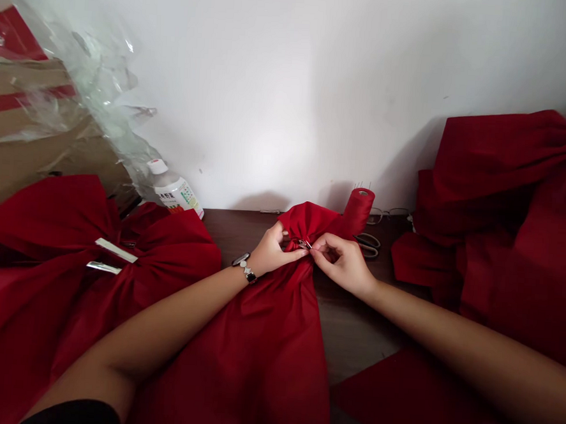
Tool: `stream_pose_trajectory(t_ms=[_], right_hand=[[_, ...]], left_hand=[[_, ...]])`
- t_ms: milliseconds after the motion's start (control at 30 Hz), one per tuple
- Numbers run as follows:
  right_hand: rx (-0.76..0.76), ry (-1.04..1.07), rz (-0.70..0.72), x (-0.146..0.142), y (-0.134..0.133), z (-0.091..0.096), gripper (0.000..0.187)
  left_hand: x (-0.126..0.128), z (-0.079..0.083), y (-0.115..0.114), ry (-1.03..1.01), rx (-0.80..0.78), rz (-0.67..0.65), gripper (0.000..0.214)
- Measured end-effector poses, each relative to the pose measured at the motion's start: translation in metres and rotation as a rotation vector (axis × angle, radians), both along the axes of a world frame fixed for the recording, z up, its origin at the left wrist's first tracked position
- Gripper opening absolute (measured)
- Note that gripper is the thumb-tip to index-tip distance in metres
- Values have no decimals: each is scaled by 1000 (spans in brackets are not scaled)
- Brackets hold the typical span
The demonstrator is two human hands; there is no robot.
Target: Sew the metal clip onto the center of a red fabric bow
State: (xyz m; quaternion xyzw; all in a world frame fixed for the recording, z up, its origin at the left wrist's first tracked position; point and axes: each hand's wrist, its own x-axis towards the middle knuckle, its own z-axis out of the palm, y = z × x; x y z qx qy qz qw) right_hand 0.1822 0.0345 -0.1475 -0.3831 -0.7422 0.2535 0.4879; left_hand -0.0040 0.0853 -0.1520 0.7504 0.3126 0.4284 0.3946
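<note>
Gathered red fabric (275,339) hangs toward me over the table, bunched tight near its top. My left hand (273,250) is closed around the left side of that bunch, its thumb pressed across the folds. A small shiny metal piece, like a pin clasp (304,244), lies on the gather between both hands. With thumb and forefinger, my right hand (342,260) pinches the thin right end of this metal piece; its exact form is too small to tell. Just behind my right hand stands a spool of red thread (358,210) with several needles stuck in its top.
Scissors (368,243) lie beside the spool on the dark table (353,325), with glasses (391,213) behind. Left are gathered red cloth (166,243) with white strips (116,250), a bottle (174,187) and a plastic-wrapped carton (22,157). More red fabric (500,180) is piled right, before the white wall.
</note>
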Motion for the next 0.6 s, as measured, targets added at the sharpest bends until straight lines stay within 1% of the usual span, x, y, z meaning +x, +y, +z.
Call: stream_pose_trajectory(t_ms=[100,200,433,600], right_hand=[[60,-30,16,1,-1,2,12],[101,-59,21,2,-1,4,12],[106,-88,-2,0,-4,7,15],[110,-102,-15,0,-5,6,15]], left_hand=[[-1,0,0,-39,-25,-29,56],[-1,0,0,-50,-7,-47,56],[-2,-4,1,-15,33,-23,52],[-2,-2,-2,-2,29,4,52]])
